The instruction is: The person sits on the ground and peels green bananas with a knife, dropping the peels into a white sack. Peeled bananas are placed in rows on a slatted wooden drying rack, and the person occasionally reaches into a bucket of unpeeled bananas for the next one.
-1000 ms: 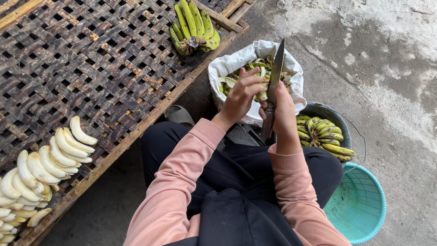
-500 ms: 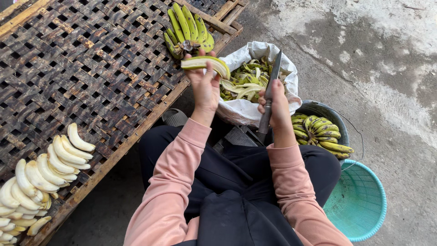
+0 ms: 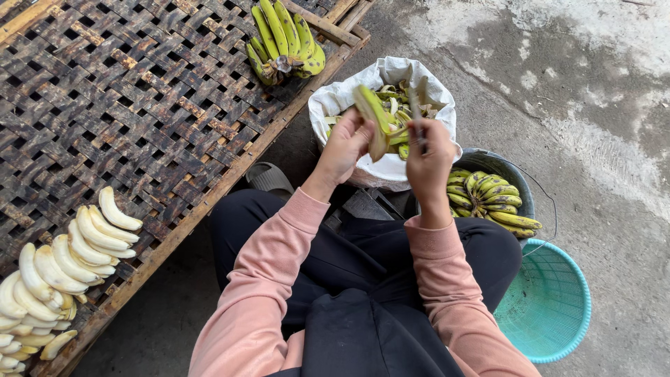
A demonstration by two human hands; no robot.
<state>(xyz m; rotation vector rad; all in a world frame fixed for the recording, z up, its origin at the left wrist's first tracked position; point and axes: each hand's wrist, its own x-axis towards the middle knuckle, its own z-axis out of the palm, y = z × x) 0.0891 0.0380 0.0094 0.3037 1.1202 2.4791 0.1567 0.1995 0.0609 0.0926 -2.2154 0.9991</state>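
Note:
My left hand (image 3: 343, 148) holds a green banana (image 3: 373, 117) upright over a white sack (image 3: 356, 98) filled with green peels. My right hand (image 3: 428, 159) grips a knife (image 3: 417, 112) whose blade points up beside the banana. Both hands are close together, just in front of my knees. My sleeves are pink.
A woven bamboo rack (image 3: 125, 105) lies at left, with a bunch of green bananas (image 3: 285, 40) at its far edge and several peeled pale bananas (image 3: 63, 258) in rows at its near corner. A dark tub of bananas (image 3: 492, 195) and a teal plastic basket (image 3: 548, 301) stand at right on concrete.
My left hand brought a banana from near the rack back toward the sack. The right hand with the knife moved in next to it, and both hands now meet over the sack.

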